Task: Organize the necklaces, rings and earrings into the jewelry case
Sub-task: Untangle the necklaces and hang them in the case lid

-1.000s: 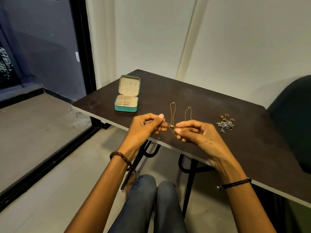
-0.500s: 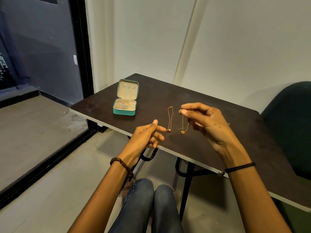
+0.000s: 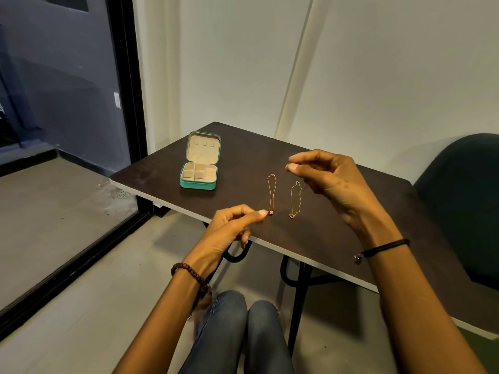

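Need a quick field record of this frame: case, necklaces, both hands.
case: teal jewelry case, lid open, compartments look empty, left on dark table
necklaces: rose-gold necklace and gold necklace flat on table, side by side, apart
right hand: raised, pinches faint thin chain
left hand: fingertips pinched beside rose-gold necklace's pendant; grip unclear

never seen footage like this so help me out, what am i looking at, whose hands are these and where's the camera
No machine: a person wears one camera on the head, looking down at their own hands. The left hand and right hand each pinch what seems a fine chain, barely visible. On the dark table lie two gold necklaces side by side, not touching: the left necklace and the right necklace. Farther left stands a teal jewelry case, lid open. A dark green chair sits at the right.
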